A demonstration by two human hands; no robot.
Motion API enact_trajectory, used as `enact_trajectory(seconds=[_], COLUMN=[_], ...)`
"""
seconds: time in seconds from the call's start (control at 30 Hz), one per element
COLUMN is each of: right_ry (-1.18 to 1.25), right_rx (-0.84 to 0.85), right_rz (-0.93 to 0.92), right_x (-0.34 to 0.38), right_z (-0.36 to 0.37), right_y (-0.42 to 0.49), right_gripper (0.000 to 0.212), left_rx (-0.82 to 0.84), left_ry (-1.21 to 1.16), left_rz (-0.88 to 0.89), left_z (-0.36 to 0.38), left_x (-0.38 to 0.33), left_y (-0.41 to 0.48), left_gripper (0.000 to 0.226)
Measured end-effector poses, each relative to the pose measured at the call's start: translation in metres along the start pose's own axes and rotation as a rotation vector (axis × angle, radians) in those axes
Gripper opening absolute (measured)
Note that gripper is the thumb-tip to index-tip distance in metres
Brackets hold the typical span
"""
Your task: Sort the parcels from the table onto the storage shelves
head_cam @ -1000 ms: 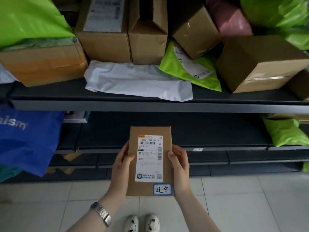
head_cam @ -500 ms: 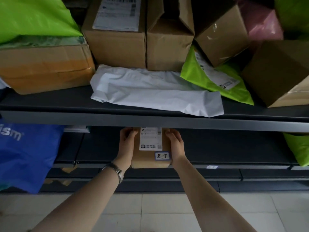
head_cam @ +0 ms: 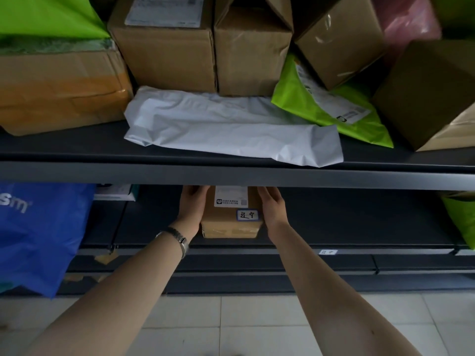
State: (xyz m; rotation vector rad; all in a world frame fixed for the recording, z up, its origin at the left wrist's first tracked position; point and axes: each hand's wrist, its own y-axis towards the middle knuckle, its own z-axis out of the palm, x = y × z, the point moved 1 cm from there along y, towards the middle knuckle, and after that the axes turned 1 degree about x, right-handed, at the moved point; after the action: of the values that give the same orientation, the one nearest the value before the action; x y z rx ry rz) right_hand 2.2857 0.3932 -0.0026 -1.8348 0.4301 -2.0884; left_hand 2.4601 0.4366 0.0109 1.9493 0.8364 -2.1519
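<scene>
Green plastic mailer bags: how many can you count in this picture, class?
3. One green bag tops the taped box at upper left; one lies under the tilted box beside the white mailer; one sits on the lower shelf's right edge. Others may be hidden.

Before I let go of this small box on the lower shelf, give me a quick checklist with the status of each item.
1. Small box resting flat on the lower shelf: ok.
2. Space either side of it: ok.
3. Left hand and right hand steadying its sides: ok.
4. Handwritten tag facing out: ok.
5. Box clear of the shelf's front edge: ok.
6. Far end clear behind: cannot tell, the upper shelf hides it.
</scene>
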Motion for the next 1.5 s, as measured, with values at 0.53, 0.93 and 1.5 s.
enact_trajectory(seconds=[0.53,0.93,1.5], right_ry=[0.024,0.191,0.097], right_rx=[-0.196,-0.378,-0.845], right_rz=[-0.371,-0.956,-1.034], right_x=[0.055,0.166,0.183], right_z=[-0.078,-0.243,-0.511], right_y=[-0.191,-0.44,-0.592], right_gripper=[0.056,0.044,0.035], left_rx=[0.366,0.684,1.121], left_ry=[-0.025,-0.407,-0.459], left_rz=[0.145,0.572,0.537], left_z=[0.037,0.135,0.378], left_x=[-0.05,-0.193,-0.181], left_y=[-0.183,-0.422,-0.588], left_gripper=[0.036,0.036,0.047])
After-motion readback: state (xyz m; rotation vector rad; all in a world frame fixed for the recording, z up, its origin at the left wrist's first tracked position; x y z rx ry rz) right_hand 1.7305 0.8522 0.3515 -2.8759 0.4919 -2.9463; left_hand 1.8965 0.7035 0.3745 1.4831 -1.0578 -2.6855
